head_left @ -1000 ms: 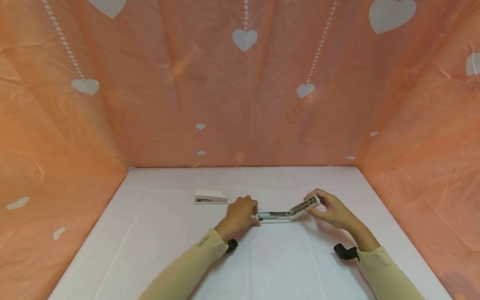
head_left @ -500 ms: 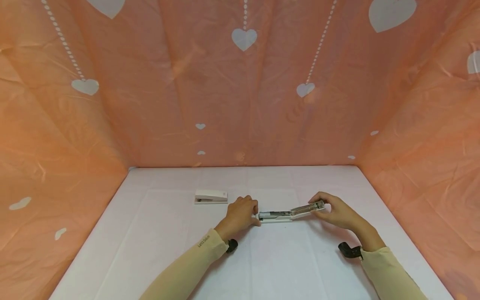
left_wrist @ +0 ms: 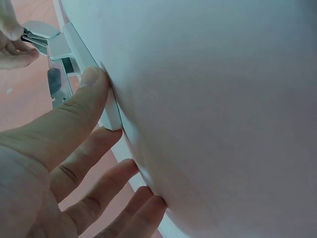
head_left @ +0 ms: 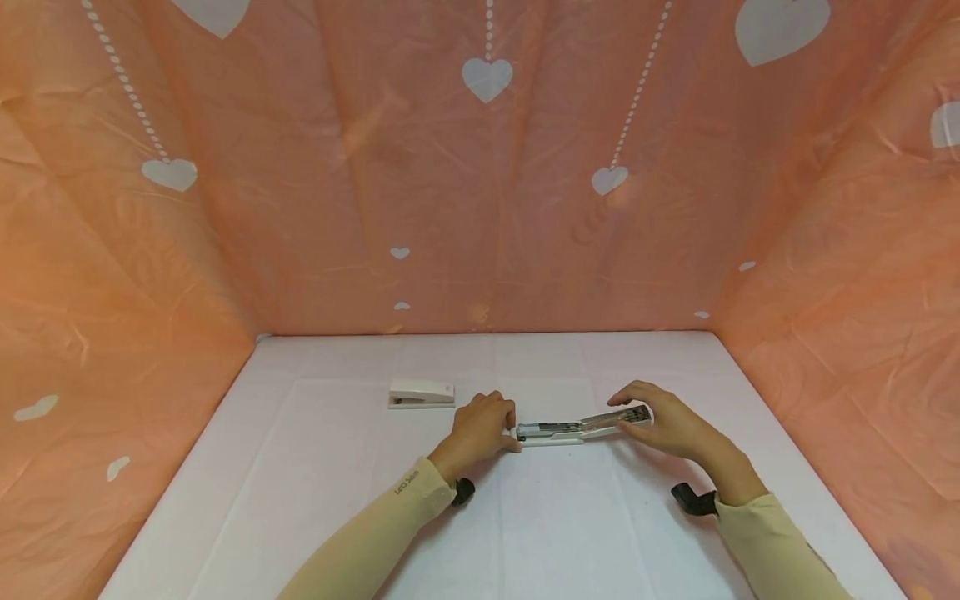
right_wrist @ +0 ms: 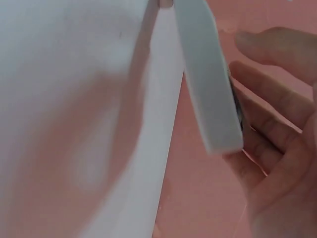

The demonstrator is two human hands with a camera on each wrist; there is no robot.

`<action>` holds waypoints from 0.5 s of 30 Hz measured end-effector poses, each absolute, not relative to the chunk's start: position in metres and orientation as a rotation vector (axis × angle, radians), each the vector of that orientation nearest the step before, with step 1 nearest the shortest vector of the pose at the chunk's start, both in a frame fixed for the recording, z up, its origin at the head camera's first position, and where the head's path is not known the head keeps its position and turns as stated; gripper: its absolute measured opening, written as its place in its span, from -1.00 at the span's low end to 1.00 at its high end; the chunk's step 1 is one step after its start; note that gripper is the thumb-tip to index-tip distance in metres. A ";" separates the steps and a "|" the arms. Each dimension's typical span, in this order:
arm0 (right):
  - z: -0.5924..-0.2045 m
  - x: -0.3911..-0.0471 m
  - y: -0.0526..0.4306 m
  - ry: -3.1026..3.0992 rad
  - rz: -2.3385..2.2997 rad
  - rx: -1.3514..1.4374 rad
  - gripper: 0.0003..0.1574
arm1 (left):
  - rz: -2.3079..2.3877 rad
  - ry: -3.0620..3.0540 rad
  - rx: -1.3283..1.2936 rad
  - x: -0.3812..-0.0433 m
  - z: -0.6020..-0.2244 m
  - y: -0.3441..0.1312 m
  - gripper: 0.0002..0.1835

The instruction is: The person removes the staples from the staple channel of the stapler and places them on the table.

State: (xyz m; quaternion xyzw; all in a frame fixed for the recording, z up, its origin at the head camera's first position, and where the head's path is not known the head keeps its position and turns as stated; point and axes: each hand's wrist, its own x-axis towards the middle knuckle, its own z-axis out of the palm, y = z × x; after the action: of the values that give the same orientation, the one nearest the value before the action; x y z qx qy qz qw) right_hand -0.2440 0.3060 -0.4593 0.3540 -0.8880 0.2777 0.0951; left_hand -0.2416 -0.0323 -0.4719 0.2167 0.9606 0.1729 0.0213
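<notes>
A white stapler (head_left: 551,442) lies on the table with its top cover (head_left: 617,422) swung far back to the right, baring the metal staple channel (head_left: 551,429). My left hand (head_left: 482,423) pinches the left end of the stapler's base between thumb (left_wrist: 84,94) and index finger. In the left wrist view the other left fingers rest with their tips on the table. Around the raised cover's free end is my right hand (head_left: 667,417), fingers relaxed and spread. The right wrist view shows the cover (right_wrist: 208,84) with a gap to the right thumb (right_wrist: 267,44), other fingers behind it.
A second white stapler (head_left: 422,394), closed, stands on the white table (head_left: 337,467) behind and left of my left hand. An orange cloth (head_left: 480,208) with white hearts walls in the back and both sides.
The stapler's cover has tipped lower to the right. My right hand moved right with it, then came slightly back left as its fingers spread off the cover. The left hand has stayed put.
</notes>
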 end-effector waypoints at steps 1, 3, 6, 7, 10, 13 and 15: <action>-0.459 -0.245 0.304 -2.622 0.826 1.056 -0.65 | 0.540 2.977 0.672 -0.242 -0.472 -0.032 -0.63; -0.459 -0.245 0.299 -2.602 0.846 1.063 -0.65 | 0.543 2.977 0.671 -0.242 -0.472 -0.033 -0.63; -0.460 -0.246 0.291 -2.577 0.888 1.074 -0.64 | 0.547 2.976 0.667 -0.242 -0.472 -0.033 -0.63; -0.460 -0.246 0.288 -2.571 0.904 1.079 -0.64 | 0.549 2.975 0.665 -0.242 -0.472 -0.033 -0.64; -0.462 -0.245 0.279 -2.556 0.986 1.099 -0.65 | 0.556 2.973 0.661 -0.241 -0.472 -0.033 -0.64; -0.465 -0.245 0.270 -2.565 1.076 1.098 -0.67 | 0.567 2.973 0.659 -0.240 -0.471 -0.033 -0.64; -0.467 -0.245 0.265 -2.566 1.115 1.098 -0.68 | 0.572 2.976 0.658 -0.239 -0.470 -0.032 -0.64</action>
State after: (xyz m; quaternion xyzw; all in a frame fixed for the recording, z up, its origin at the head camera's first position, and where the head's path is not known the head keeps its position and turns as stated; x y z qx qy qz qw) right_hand -0.2445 0.2646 -0.4671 0.3643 -0.8519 0.3701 0.0679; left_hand -0.2391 -0.0324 -0.4704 0.2120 0.9595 0.1843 0.0201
